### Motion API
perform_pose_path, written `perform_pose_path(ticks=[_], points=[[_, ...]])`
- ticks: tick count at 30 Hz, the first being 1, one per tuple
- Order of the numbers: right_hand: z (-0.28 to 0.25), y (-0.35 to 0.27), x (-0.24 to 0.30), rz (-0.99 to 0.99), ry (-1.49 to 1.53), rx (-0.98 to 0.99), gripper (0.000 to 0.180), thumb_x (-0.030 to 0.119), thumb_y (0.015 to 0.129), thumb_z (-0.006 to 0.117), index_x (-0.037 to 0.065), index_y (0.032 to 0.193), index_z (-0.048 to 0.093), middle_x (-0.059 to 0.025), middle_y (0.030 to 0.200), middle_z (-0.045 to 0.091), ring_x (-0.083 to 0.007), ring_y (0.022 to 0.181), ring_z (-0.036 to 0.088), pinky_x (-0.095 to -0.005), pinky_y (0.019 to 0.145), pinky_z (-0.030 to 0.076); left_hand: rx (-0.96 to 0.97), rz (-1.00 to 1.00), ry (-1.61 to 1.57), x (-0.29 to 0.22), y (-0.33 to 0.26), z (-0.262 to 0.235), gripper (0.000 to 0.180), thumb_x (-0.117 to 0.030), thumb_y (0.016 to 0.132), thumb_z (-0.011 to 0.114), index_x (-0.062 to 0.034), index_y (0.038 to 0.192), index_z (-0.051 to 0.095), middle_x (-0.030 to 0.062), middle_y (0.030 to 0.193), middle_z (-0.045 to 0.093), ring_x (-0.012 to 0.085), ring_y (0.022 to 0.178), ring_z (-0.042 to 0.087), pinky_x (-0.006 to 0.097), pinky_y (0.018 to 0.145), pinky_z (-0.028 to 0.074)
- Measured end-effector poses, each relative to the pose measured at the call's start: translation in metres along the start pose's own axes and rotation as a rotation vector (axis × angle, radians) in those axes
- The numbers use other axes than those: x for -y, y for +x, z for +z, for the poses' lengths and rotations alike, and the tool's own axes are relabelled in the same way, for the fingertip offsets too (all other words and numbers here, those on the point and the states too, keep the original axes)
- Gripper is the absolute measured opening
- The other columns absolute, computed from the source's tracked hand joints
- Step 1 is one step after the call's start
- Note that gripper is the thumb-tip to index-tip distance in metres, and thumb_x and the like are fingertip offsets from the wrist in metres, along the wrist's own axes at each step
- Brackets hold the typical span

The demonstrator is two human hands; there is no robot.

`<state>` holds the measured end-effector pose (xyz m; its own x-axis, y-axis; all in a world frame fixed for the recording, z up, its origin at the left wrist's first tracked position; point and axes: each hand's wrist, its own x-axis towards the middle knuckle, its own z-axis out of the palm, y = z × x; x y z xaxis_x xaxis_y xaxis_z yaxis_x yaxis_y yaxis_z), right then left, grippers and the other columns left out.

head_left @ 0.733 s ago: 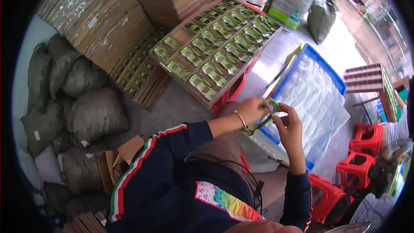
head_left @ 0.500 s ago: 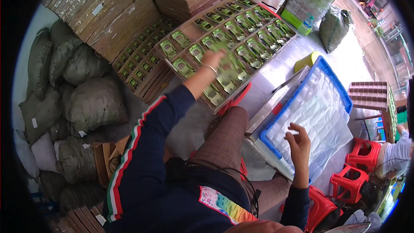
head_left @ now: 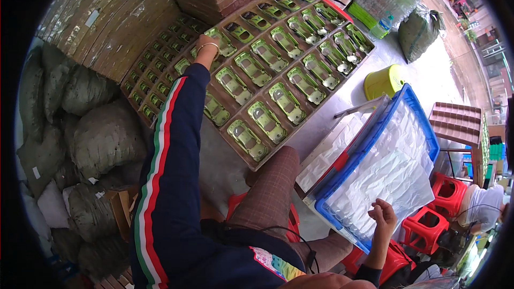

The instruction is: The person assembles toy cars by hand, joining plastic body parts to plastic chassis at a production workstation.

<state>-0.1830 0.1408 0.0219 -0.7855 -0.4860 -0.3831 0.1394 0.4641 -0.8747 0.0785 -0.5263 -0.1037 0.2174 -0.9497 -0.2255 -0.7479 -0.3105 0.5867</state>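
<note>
left hand (head_left: 206,43) stretched out over the brown tray (head_left: 243,152), fingers on a green toy car shell (head_left: 220,41) in a far slot; grip not discernible. tray holds rows of such shells, one per slot. right hand (head_left: 383,215) loosely curled, holding nothing, at the blue crate (head_left: 412,101) of clear plastic sheets (head_left: 385,176).

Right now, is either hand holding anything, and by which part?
The left hand reaches onto the tray of green toy car shells; whether its fingers grip one cannot be told. The right hand rests curled by the blue crate, apparently holding nothing.
</note>
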Motion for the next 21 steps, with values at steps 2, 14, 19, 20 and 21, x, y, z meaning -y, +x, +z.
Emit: perform_pose_path(ticks=[2, 14, 19, 20, 21], points=[[-0.005, 0.009, 0.003, 0.0, -0.017, -0.01, 0.022, 0.006, 0.089, 0.06, -0.004, 0.109, 0.061, -0.01, 0.095, 0.065, -0.012, 0.075, 0.062, -0.0245, 0.069, 0.051, -0.201, 0.306, 0.375, -0.007, -0.032, 0.007, 0.045, -0.023, 0.077, 0.072, -0.0012, 0.113, 0.057, 0.0217, 0.118, 0.056, 0.0351, 0.106, 0.061, 0.046, 0.083, 0.053], [-0.013, 0.125, 0.057, -0.278, -0.176, -0.036, 0.019, 0.008, 0.09, 0.06, -0.006, 0.103, 0.065, -0.0094, 0.091, 0.067, -0.014, 0.082, 0.065, -0.0252, 0.075, 0.053, 0.205, 1.178, 0.466, -0.026, 0.061, 0.041, 0.065, 0.012, 0.07, 0.048, -0.0111, 0.131, 0.051, 0.0155, 0.131, 0.053, 0.0328, 0.123, 0.048, 0.039, 0.104, 0.039], [-0.064, 0.189, 0.052, -0.225, -0.1, -0.163, 0.023, 0.011, 0.091, 0.06, -0.004, 0.107, 0.064, -0.0086, 0.094, 0.067, -0.0137, 0.085, 0.064, -0.0256, 0.078, 0.053, 0.202, 1.162, 0.735, -0.082, 0.017, 0.079, 0.056, 0.007, 0.074, 0.063, -0.0067, 0.127, 0.051, 0.0147, 0.128, 0.051, 0.0336, 0.12, 0.047, 0.041, 0.1, 0.042], [-0.072, 0.202, 0.049, -0.191, -0.068, -0.179, 0.023, 0.011, 0.091, 0.06, -0.004, 0.108, 0.064, -0.0084, 0.094, 0.067, -0.0143, 0.084, 0.065, -0.0259, 0.078, 0.053, 0.119, 1.193, 0.834, -0.087, 0.012, 0.086, 0.051, 0.007, 0.075, 0.063, -0.0057, 0.124, 0.053, 0.014, 0.124, 0.053, 0.0334, 0.118, 0.049, 0.041, 0.099, 0.043], [-0.074, 0.219, 0.045, -0.177, -0.065, -0.183, 0.027, 0.015, 0.089, 0.063, -0.005, 0.107, 0.064, -0.0105, 0.094, 0.067, -0.0172, 0.085, 0.066, -0.0271, 0.078, 0.053, 0.115, 1.192, 0.84, -0.08, 0.026, 0.085, 0.051, 0.007, 0.075, 0.063, -0.0057, 0.124, 0.053, 0.014, 0.124, 0.053, 0.0334, 0.118, 0.049, 0.041, 0.099, 0.043]])
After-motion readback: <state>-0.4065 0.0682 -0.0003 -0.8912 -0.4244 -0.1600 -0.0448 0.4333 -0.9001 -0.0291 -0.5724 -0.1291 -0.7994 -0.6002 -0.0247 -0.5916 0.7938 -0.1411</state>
